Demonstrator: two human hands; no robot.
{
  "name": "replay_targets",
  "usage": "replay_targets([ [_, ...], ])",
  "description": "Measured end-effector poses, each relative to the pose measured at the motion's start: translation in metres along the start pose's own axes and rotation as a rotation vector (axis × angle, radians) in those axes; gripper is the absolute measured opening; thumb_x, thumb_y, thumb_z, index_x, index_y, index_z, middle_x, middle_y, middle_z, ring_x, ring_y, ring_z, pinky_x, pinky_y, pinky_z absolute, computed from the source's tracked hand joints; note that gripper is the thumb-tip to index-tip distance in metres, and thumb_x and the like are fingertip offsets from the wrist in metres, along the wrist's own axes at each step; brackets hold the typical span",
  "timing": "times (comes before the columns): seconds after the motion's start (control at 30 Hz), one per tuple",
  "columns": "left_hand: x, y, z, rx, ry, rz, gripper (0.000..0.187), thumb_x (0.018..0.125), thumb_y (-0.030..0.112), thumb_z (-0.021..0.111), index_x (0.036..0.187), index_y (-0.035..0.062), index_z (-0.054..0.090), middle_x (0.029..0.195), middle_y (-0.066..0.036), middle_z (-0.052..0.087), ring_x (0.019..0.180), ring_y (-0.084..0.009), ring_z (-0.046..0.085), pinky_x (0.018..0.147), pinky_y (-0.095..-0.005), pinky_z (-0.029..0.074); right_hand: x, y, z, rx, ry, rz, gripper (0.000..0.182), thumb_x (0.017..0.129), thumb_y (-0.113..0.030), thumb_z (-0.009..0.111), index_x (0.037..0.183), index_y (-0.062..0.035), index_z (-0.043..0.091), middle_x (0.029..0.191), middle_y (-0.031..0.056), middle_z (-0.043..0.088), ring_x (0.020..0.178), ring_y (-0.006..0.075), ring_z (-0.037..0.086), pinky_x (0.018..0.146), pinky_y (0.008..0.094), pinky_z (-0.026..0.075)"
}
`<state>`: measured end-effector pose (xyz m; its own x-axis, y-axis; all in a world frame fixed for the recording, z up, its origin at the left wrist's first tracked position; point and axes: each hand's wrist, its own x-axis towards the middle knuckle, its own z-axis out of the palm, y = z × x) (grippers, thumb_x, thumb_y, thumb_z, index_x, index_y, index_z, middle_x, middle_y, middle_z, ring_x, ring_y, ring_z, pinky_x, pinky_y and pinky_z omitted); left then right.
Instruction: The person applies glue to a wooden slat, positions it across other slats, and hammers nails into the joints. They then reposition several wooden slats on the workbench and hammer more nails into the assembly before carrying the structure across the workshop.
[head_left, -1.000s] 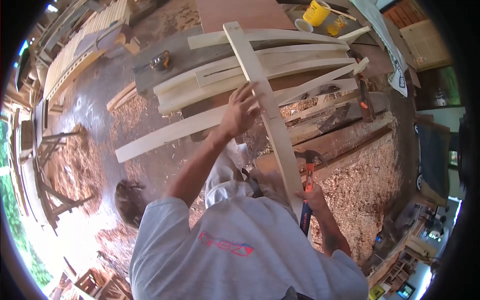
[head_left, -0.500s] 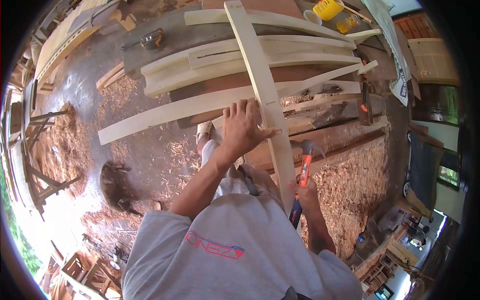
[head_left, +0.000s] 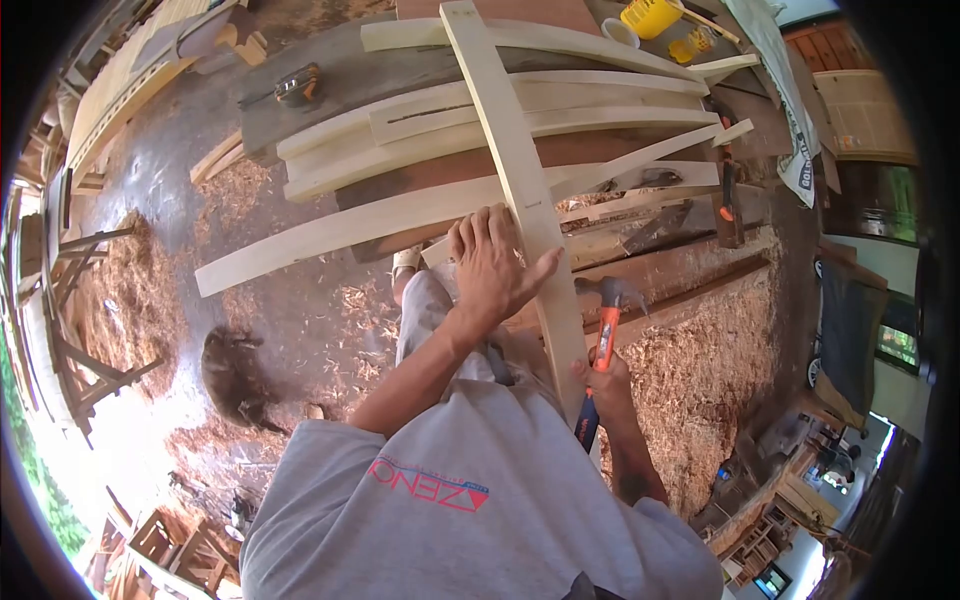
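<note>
A long pale plank [head_left: 505, 120] runs lengthwise from the far end toward my body and lies across several curved boards. My left hand [head_left: 490, 270] rests at the plank's left edge, fingers extended forward and thumb stretched over its face. A small dark mark shows on the plank just beyond the thumb. My right hand [head_left: 607, 378] grips a claw hammer [head_left: 608, 335] by its orange and dark blue handle, beside the plank's right edge. The hammer's head points away from me and its claw looks blurred. The plank's near end is partly hidden by my body.
A curved board [head_left: 290, 245] extends left beneath the plank. Farther off lie a tape measure [head_left: 297, 85] and a yellow container [head_left: 652, 17]. A handsaw [head_left: 655, 228] and an orange-and-black tool [head_left: 728, 205] are at right. Wood shavings [head_left: 700, 390] cover the floor; a dog [head_left: 232, 375] lies at left.
My left hand has shifted slightly toward me and right, its thumb now angled more forward. The hammer stays in my right hand, nearly where it was. The view has moved slightly.
</note>
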<state>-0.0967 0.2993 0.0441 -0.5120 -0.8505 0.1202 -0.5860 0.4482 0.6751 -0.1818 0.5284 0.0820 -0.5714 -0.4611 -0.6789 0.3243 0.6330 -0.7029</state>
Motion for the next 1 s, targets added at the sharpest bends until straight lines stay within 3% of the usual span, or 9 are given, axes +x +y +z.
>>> replay_targets([
  [0.3,-0.002,-0.002,0.01,-0.016,0.018,-0.018,0.088,0.073,0.059,0.07,0.13,-0.0004,0.04,0.124,-0.018,0.042,0.116,-0.0344,0.037,0.108,-0.0502,0.018,0.002,0.006,-0.001,-0.021,0.005,-0.016,0.035,0.08,-0.024,0.082,0.087,-0.0079,0.051,0.07,-0.0038,0.048,0.058,0.006,0.045,0.053,0.0227,0.039],
  [0.4,-0.005,-0.009,0.014,-0.089,0.021,-0.039,0.092,0.072,0.062,0.071,0.131,-0.0005,0.037,0.126,-0.019,0.042,0.123,-0.0355,0.036,0.109,-0.0518,0.017,0.004,0.005,-0.001,-0.04,0.022,-0.008,0.036,0.08,-0.024,0.082,0.087,-0.0078,0.051,0.07,-0.0039,0.048,0.058,0.0058,0.046,0.053,0.0226,0.039],
  [0.47,-0.012,-0.016,0.01,-0.159,0.074,0.132,0.087,0.074,0.066,0.068,0.123,-0.0026,0.046,0.134,-0.022,0.04,0.133,-0.0378,0.03,0.112,-0.0537,0.015,0.004,0.003,-0.001,-0.025,0.005,-0.008,0.035,0.08,-0.024,0.081,0.087,-0.008,0.051,0.069,-0.004,0.048,0.057,0.0057,0.046,0.053,0.0225,0.038],
  [0.5,-0.014,-0.019,0.009,-0.159,0.07,0.139,0.087,0.074,0.066,0.068,0.123,-0.0026,0.046,0.134,-0.022,0.04,0.133,-0.0378,0.03,0.112,-0.0537,0.015,0.003,0.002,-0.001,-0.004,-0.005,0.0,0.035,0.08,-0.024,0.081,0.087,-0.0081,0.05,0.069,-0.0041,0.048,0.057,0.0055,0.046,0.052,0.0223,0.038],
  [0.57,-0.015,-0.017,-0.002,0.059,-0.157,0.151,0.082,0.077,0.071,0.061,0.112,-0.0034,0.061,0.142,-0.026,0.035,0.139,-0.041,0.023,0.114,-0.0555,0.012,0.0,-0.001,0.0,0.004,-0.008,-0.001,0.035,0.08,-0.023,0.081,0.086,-0.0083,0.05,0.068,-0.0042,0.048,0.056,0.0054,0.045,0.052,0.0221,0.037],
  [0.7,-0.018,-0.01,-0.009,0.047,-0.157,0.205,0.077,0.081,0.071,0.056,0.103,-0.0008,0.071,0.148,-0.03,0.028,0.141,-0.0442,0.017,0.115,-0.0568,0.007,0.001,-0.004,0.001,0.013,-0.039,-0.008,0.034,0.081,-0.022,0.081,0.085,-0.0088,0.05,0.067,-0.0044,0.048,0.055,0.0053,0.045,0.051,0.0218,0.037],
  [0.8,-0.02,-0.002,-0.006,0.033,-0.205,0.091,0.073,0.082,0.069,0.056,0.106,0.0019,0.073,0.152,-0.032,0.022,0.144,-0.0461,0.01,0.115,-0.0583,0.003,0.001,-0.007,0.003,-0.01,-0.014,0.011,0.034,0.081,-0.022,0.08,0.085,-0.009,0.049,0.067,-0.0042,0.048,0.055,0.0053,0.045,0.05,0.0222,0.037],
  [1.0,-0.017,0.001,-0.004,-0.124,-0.25,-0.071,0.067,0.082,0.064,0.06,0.091,-0.0011,0.075,0.155,-0.033,0.017,0.145,-0.0464,0.004,0.114,-0.0583,-0.004,0.005,-0.002,0.001,-0.019,-0.031,0.001,0.033,0.08,-0.021,0.08,0.086,-0.009,0.05,0.067,-0.0042,0.048,0.055,0.0056,0.045,0.05,0.0228,0.036],
])
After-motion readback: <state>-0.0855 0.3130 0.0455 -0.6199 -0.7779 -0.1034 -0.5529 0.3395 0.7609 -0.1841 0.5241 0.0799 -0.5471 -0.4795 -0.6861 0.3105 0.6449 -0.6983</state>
